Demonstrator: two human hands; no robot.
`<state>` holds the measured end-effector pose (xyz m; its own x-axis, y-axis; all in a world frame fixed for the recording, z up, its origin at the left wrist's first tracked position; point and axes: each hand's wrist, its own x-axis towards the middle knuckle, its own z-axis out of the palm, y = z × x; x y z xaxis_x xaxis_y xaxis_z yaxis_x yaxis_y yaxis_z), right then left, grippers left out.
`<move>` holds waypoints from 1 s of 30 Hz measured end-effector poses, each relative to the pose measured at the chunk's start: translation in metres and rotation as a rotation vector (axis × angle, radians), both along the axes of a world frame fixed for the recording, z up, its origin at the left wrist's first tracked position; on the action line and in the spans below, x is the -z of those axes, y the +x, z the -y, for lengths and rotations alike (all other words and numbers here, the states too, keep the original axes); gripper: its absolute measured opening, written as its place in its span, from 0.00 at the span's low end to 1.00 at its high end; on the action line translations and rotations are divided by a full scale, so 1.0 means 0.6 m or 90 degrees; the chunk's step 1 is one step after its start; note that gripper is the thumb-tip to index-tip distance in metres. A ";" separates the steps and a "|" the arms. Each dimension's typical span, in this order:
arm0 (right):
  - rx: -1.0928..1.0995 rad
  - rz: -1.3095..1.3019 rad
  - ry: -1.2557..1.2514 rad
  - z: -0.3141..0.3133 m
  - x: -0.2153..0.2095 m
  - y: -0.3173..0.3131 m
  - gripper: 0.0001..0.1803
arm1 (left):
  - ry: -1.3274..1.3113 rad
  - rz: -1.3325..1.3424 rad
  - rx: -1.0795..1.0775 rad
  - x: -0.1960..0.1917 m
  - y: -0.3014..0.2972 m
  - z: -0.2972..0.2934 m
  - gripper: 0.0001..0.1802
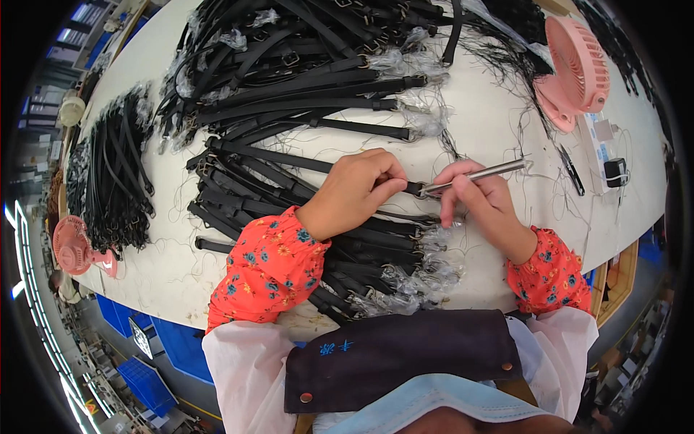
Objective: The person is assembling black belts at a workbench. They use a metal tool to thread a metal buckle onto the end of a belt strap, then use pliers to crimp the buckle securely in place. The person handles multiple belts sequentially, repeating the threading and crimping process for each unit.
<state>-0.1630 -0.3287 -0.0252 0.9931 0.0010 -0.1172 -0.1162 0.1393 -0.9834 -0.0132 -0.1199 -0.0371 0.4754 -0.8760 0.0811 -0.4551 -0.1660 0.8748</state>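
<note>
A white worktop (491,123) is spreading out under the person, strewn with loose threads and heaped with black straps (289,79); a pink fan (575,69) is standing at the far right and another pink fan (72,246) is sitting near the left edge. Both forearms in red flowered sleeves (267,264) are reaching in over the nearer heap.

The left hand (354,195) is closing thumb and forefinger on the end of one black strap (413,188), pinching it just short of its tip. The right hand (481,199) is wrapping its grip round a slim metal tool (477,173), held like a pen, with the point lying at the strap end.

The strap end is sitting right between the two grips, touching the left fingertips and meeting the tool tip just to their right; the rest of the strap is hidden under the left hand. To my eye, doing this well is calling for a firm pinch close to the tip so the end cannot twist, and a low, steady tool angle, so the point is not slipping toward the fingers.
</note>
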 end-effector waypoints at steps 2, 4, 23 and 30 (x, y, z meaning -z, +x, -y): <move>-0.025 -0.040 0.016 -0.001 0.003 -0.002 0.17 | 0.016 -0.029 -0.004 -0.006 0.000 0.001 0.06; -0.007 -0.046 -0.007 -0.007 0.002 0.000 0.17 | 0.008 -0.036 -0.004 -0.001 0.000 0.002 0.06; -0.021 -0.055 -0.055 -0.007 0.005 0.004 0.18 | 0.034 -0.073 -0.002 -0.005 0.001 0.001 0.06; -0.021 -0.050 -0.056 -0.007 0.007 0.005 0.18 | 0.045 -0.076 0.006 -0.008 0.002 0.001 0.06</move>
<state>-0.1603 -0.3248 -0.0296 0.9804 0.0202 -0.1961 -0.1969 0.0480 -0.9793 -0.0118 -0.1208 -0.0326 0.4695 -0.8821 -0.0374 -0.3511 -0.2253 0.9088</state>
